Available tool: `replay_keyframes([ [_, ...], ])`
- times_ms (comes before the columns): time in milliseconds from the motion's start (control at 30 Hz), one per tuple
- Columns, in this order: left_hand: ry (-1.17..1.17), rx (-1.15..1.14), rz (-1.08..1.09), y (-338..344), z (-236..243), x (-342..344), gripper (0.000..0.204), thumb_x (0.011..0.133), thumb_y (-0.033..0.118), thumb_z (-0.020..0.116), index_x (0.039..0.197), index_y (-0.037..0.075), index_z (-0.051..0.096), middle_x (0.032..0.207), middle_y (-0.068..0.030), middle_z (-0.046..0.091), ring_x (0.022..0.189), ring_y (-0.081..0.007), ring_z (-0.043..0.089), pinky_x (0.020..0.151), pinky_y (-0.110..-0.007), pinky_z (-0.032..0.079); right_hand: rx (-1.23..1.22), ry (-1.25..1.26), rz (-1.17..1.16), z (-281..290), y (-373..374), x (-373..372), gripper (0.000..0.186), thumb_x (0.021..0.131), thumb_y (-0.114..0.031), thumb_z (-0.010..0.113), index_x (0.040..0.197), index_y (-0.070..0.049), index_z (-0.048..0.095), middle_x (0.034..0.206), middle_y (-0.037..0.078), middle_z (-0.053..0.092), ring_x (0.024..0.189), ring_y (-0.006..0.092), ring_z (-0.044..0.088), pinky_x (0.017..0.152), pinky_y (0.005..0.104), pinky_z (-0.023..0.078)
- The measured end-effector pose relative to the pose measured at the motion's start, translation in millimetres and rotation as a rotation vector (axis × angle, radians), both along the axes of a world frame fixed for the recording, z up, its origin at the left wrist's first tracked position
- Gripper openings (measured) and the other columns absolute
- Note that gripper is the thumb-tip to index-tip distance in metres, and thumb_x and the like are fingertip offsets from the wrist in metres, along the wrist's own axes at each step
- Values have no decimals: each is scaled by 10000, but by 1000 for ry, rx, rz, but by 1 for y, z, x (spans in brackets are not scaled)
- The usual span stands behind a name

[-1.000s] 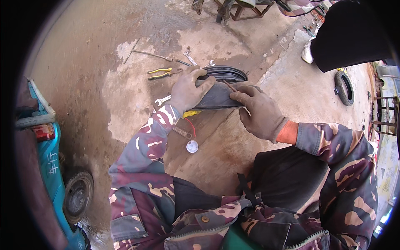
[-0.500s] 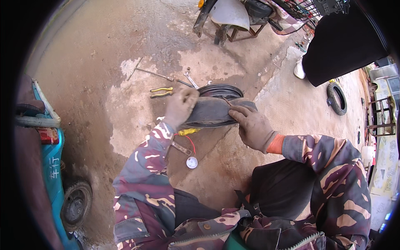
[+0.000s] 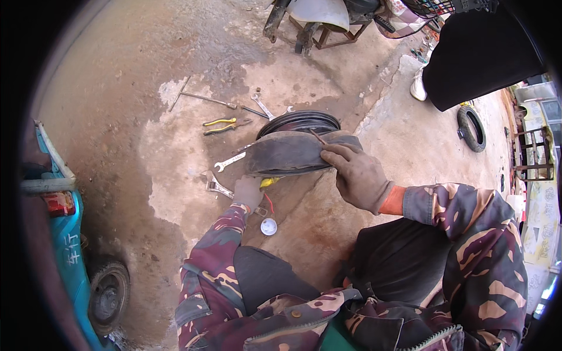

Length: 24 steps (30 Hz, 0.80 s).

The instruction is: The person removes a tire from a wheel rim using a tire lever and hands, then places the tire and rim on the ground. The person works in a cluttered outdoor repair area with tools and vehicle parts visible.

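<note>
Currently my right hand (image 3: 358,175) presses flat, fingers together, on the folded inner tube (image 3: 295,153), which runs left-right above the ground. My left hand (image 3: 248,192) sits under its left end; finger state unclear. Pliers (image 3: 225,124) lie farther left.

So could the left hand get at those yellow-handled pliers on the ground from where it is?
Probably yes. The left hand is low beside the rubber tube, and the pliers lie on open concrete further ahead with only a wrench between; nothing blocks them.
</note>
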<state>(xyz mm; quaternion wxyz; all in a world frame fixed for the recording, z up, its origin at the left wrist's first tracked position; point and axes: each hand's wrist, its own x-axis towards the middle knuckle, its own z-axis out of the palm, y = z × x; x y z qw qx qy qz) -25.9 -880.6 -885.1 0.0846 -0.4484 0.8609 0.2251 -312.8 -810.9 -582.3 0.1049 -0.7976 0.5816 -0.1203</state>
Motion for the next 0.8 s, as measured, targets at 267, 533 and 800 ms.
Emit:
replay_keyframes([
  [267,-18,438,44,-6,18,4,443,937,412,749,1232,81,757,1094,-196,780,1146,-386,735,1022,-557,546,42,-50,-61,-1,-13,-13,523,830,-12,675,1352,-42,681,1441,148,661,1347,378,625,1066,471,569],
  [533,-33,939,547,-29,172,149,315,1025,286,740,1183,14,722,830,-46,745,602,-96,647,505,-269,503,61,-125,-25,-1,6,-8,508,816,-14,681,1323,-29,706,1429,131,652,1317,380,616,1015,469,590],
  [800,349,508,330,-55,387,59,432,1014,213,665,1405,29,675,896,-105,736,777,-180,730,732,-337,573,137,-229,-31,5,-7,6,390,851,-63,685,1237,-77,742,1378,122,674,1285,375,632,969,486,609],
])
